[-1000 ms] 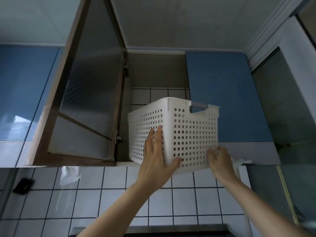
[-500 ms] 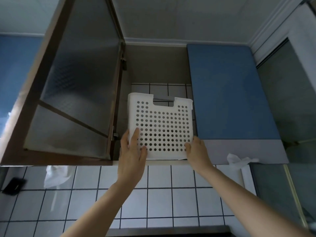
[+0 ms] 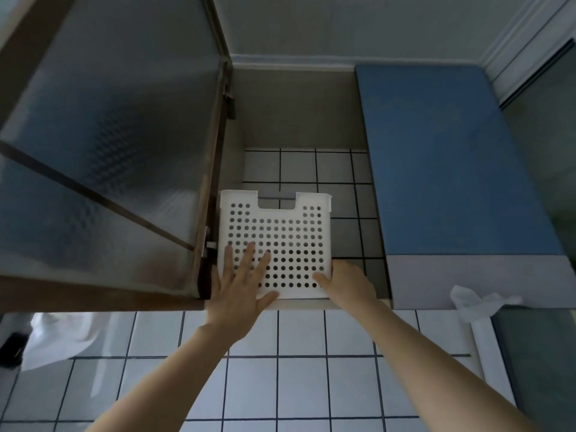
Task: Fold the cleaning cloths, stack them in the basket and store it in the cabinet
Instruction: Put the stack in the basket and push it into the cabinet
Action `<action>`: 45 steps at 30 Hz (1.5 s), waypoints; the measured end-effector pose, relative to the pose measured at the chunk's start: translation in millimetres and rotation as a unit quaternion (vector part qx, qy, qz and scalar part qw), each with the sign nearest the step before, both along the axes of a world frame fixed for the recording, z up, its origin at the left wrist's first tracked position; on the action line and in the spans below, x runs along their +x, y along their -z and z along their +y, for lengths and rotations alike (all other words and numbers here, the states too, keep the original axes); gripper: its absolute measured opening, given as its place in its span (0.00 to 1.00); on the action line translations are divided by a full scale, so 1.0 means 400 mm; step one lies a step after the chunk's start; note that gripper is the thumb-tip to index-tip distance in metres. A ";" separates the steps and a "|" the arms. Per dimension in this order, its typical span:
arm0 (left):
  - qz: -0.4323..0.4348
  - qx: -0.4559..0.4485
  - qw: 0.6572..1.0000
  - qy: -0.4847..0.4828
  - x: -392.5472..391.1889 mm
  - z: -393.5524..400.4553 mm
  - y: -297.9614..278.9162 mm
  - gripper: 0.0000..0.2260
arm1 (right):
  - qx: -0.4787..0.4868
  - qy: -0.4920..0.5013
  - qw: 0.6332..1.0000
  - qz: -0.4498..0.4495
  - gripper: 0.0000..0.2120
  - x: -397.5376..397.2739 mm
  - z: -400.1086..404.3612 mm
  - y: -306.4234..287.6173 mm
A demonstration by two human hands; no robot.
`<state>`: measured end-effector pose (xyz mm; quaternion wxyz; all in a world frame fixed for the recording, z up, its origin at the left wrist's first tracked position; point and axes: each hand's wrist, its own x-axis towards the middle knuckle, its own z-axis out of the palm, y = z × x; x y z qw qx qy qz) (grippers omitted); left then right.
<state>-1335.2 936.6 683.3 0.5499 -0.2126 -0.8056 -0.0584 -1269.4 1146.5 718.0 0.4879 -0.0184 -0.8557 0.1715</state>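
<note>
The white perforated basket stands on the shelf inside the open wall cabinet, against its left side, with its handle cutout at the top. My left hand lies flat with spread fingers on the basket's front face, low on the left. My right hand touches the basket's lower right corner, thumb on the front face. What lies inside the basket is hidden from this low angle.
The cabinet's frosted glass door swings open to the left, close to my left forearm. A closed blue door borders the opening on the right. White cloths hang at the lower left and lower right over the tiled wall.
The basket has turned square and slid back into the cabinet, toward its left side. Both hands followed it, and the left hand moved onto its front face.
</note>
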 end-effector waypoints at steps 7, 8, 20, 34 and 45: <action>0.002 0.008 1.000 0.002 -0.064 0.009 0.007 0.33 | -0.044 -0.091 0.995 0.003 0.16 -0.091 0.028 -0.015; 0.002 0.009 1.000 -0.002 -0.067 0.012 0.011 0.33 | -0.056 -0.105 0.993 0.006 0.16 -0.096 0.031 -0.011; -0.018 -0.015 0.999 -0.022 -0.082 0.011 0.008 0.35 | 0.020 0.017 1.000 0.004 0.22 -0.118 0.037 0.030; -0.030 0.279 0.899 0.337 0.283 -0.116 0.259 0.14 | 0.112 -0.174 0.978 0.026 0.23 0.237 -0.203 0.204; 0.038 0.430 0.850 0.301 0.474 -0.339 0.325 0.07 | 0.248 -0.331 0.898 0.153 0.18 0.514 -0.464 0.156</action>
